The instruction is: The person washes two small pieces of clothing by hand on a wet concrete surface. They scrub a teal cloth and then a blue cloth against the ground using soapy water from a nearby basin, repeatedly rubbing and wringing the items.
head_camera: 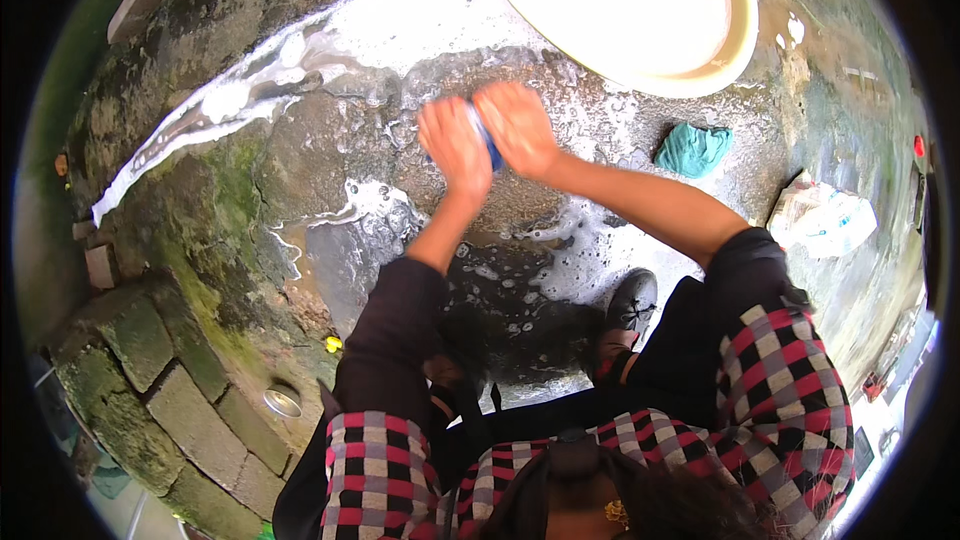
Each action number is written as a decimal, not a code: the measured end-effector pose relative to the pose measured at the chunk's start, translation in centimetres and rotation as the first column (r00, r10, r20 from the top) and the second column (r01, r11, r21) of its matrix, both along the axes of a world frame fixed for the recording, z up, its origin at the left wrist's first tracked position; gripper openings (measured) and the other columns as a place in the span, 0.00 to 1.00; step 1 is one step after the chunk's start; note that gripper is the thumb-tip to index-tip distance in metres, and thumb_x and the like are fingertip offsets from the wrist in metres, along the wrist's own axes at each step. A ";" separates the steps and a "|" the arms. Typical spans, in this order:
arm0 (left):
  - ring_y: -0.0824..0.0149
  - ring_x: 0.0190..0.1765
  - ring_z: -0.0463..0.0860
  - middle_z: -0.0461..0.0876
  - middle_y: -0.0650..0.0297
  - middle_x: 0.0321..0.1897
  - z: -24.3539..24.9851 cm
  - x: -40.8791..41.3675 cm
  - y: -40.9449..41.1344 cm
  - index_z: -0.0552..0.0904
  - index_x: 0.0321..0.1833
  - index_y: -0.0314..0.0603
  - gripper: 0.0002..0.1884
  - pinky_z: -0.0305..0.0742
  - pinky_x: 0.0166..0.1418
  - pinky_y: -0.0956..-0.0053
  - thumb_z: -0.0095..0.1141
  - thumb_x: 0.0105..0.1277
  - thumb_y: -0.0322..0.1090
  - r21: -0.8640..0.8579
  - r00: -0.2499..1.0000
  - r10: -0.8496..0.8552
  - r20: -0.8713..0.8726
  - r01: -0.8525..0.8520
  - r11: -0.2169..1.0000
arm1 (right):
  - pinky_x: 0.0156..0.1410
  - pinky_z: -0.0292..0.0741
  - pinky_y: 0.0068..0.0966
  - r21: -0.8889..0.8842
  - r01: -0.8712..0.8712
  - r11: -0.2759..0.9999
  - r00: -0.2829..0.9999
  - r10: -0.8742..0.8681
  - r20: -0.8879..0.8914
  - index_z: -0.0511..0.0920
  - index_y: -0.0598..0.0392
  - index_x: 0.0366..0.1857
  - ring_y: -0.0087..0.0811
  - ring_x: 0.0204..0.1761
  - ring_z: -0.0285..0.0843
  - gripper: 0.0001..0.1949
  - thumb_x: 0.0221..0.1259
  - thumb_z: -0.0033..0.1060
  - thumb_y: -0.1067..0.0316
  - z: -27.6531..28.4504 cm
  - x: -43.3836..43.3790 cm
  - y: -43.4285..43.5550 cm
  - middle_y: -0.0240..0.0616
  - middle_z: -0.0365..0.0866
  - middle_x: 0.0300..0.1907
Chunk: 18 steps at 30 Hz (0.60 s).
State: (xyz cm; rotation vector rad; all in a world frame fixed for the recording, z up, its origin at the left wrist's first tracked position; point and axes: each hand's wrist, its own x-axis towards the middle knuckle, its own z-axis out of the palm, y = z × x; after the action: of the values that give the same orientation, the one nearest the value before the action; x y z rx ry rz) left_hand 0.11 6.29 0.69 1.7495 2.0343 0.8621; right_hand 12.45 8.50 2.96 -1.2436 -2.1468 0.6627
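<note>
Side by side, my left hand [455,142] and my right hand [519,129] are closed around a bunched blue cloth [491,144], with both arms stretched out in front of me. Only a narrow strip of the cloth shows between them; my fingers and motion blur hide the rest. Below and around the hands lies wet, rough concrete floor [517,202] streaked with suds. A large pale-yellow plastic basin [742,7] stands beyond my right hand, its inside washed out white by glare. To the right, a crumpled green cloth [694,150] rests on the floor.
White foam [427,19] runs across the floor towards the left. A plastic bag [821,217] sits at the right. Mossy concrete blocks [196,420] and a small metal bowl [283,400] are at the lower left. My shoe [632,300] stands beside suds.
</note>
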 end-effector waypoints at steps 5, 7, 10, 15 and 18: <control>0.52 0.50 0.70 0.72 0.49 0.45 0.4 0.4 -9.1 0.74 0.48 0.38 0.14 0.60 0.56 0.54 0.50 0.68 0.42 0.036 0.923 -0.383 -0.042 0.384 0.923 | 0.52 0.72 0.35 -0.003 -0.218 0.976 0.939 0.210 0.271 0.76 0.57 0.43 0.36 0.52 0.72 0.13 0.53 0.58 0.69 1.4 3.7 -6.5 0.43 0.76 0.46; 0.49 0.54 0.70 0.73 0.48 0.49 -1.0 0.0 -2.9 0.74 0.49 0.38 0.14 0.60 0.60 0.48 0.53 0.63 0.36 0.109 0.937 -0.311 -0.159 0.330 0.938 | 0.50 0.69 0.40 0.172 -0.154 0.973 0.967 0.112 0.230 0.75 0.55 0.41 0.39 0.48 0.72 0.11 0.54 0.56 0.67 -2.0 2.4 -1.5 0.46 0.76 0.44; 0.53 0.48 0.71 0.74 0.58 0.39 0.9 -0.1 6.4 0.78 0.37 0.41 0.07 0.62 0.53 0.57 0.49 0.67 0.35 0.116 0.998 -0.049 -0.036 0.053 0.992 | 0.55 0.66 0.42 0.033 0.223 0.974 0.973 -0.224 0.051 0.74 0.54 0.41 0.46 0.51 0.69 0.09 0.62 0.50 0.64 -1.5 -0.7 6.3 0.42 0.75 0.45; 0.50 0.48 0.71 0.74 0.54 0.39 0.4 0.0 3.7 0.77 0.39 0.40 0.10 0.62 0.53 0.56 0.44 0.70 0.37 0.119 1.000 0.016 -0.024 -0.013 0.993 | 0.55 0.66 0.42 0.023 0.304 0.952 0.945 -0.304 0.116 0.74 0.53 0.42 0.44 0.51 0.69 0.11 0.66 0.45 0.59 -1.3 -1.5 2.5 0.41 0.75 0.45; 0.49 0.49 0.68 0.71 0.51 0.43 2.2 1.8 -4.1 0.74 0.46 0.36 0.12 0.59 0.56 0.52 0.41 0.71 0.36 0.070 0.977 -0.122 0.177 0.111 0.991 | 0.51 0.68 0.40 -0.041 -0.035 0.999 0.988 0.041 0.152 0.74 0.56 0.42 0.42 0.50 0.70 0.10 0.63 0.48 0.63 0.2 2.5 -3.4 0.42 0.76 0.45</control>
State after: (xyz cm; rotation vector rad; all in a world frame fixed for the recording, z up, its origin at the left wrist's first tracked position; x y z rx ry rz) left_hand 1.94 2.21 2.88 1.7323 1.7895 1.0144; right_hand 14.98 5.08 3.14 -1.3143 -2.2978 0.6462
